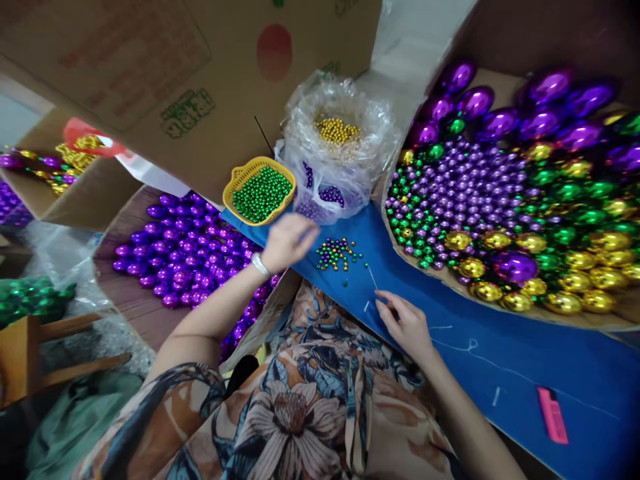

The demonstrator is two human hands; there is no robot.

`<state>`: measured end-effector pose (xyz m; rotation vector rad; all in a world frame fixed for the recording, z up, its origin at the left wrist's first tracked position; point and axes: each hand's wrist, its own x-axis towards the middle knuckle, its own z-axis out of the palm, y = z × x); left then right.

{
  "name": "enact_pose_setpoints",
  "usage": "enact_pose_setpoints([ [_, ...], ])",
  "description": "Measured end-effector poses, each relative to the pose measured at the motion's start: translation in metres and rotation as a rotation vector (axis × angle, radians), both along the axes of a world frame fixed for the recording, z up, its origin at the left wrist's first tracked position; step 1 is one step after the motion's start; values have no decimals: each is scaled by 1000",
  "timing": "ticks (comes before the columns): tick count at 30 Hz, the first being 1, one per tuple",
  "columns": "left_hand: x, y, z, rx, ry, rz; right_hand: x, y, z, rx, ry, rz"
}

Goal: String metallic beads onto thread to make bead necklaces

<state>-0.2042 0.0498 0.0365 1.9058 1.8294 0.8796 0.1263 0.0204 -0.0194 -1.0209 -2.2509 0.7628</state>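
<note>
My right hand (403, 325) pinches a thin straight needle (373, 277), and a small green bead (367, 265) shows at its far tip. White thread (470, 345) trails away behind that hand across the blue tabletop. Smeared by motion, my left hand (289, 241) hovers between a yellow basket (231, 193) of green beads (265, 193) and a loose pile of small mixed beads (335, 253) in purple, green and gold. Whether its fingers hold anything cannot be made out.
Behind the pile stand clear plastic bags (370, 127) with gold and purple beads. A large open carton (450, 290) of mixed baubles is at right; purple baubles (185, 260) fill another at left. A pink highlighter (553, 415) lies on the blue tabletop (525, 373).
</note>
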Motion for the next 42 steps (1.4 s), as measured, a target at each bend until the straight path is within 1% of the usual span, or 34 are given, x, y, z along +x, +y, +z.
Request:
enact_pose_setpoints([
  [1,-23,11,7,32,36,143,-1,0,0,-9,2,-9],
  [2,-47,24,11,21,116,244,-2,0,1,-17,5,-14],
  [3,-70,36,12,-31,214,314,-4,1,1,-25,9,-16],
  [4,-91,48,10,-127,308,349,-5,1,2,-32,13,-14],
  [5,-108,58,4,-253,380,339,-7,1,2,-38,15,-11],
  [6,-120,67,-3,-375,431,288,-8,1,2,-44,16,-9],
  [7,-128,72,-11,-453,472,234,-9,0,1,-49,15,-9],
  [9,-133,77,-25,-522,523,150,-9,0,1,-55,11,-21],
  [12,-127,77,-37,-508,606,123,-9,0,-1,-38,17,-43],
  [15,-120,80,-38,-545,669,137,-10,0,-2,-24,20,-39],
  [17,-120,85,-37,-573,667,160,-11,0,-2,-30,18,-38],
  [19,-122,89,-35,-569,647,195,-11,0,-2,-30,19,-39],
  [21,-126,91,-31,-516,602,257,-11,1,-2,-17,21,-42],
  [22,-128,91,-27,-466,564,295,-10,1,-2,-10,23,-45],
  [25,-126,81,-9,-243,413,400,-8,2,-2,-6,28,-57],
  [27,-112,67,6,-93,334,396,-7,3,-1,-23,28,-69],
  [28,-100,59,13,-37,311,362,-7,4,0,-34,26,-76],
  [30,-66,41,22,4,290,248,-6,4,0,-52,21,-89],
  [31,-45,31,22,-5,282,161,-7,4,0,-56,19,-94],
  [33,0,14,12,-49,283,-35,-7,4,-1,-52,6,-105],
  [35,43,2,-6,-140,346,-198,-8,5,-4,-17,-49,-138],
  [37,77,-5,-27,-231,470,-322,-9,8,-9,49,-176,-192],
  [39,100,-7,-42,-264,591,-396,-10,14,-12,105,-357,-233],
  [42,115,-7,-51,-261,689,-415,-14,26,-14,91,-622,-241],
])
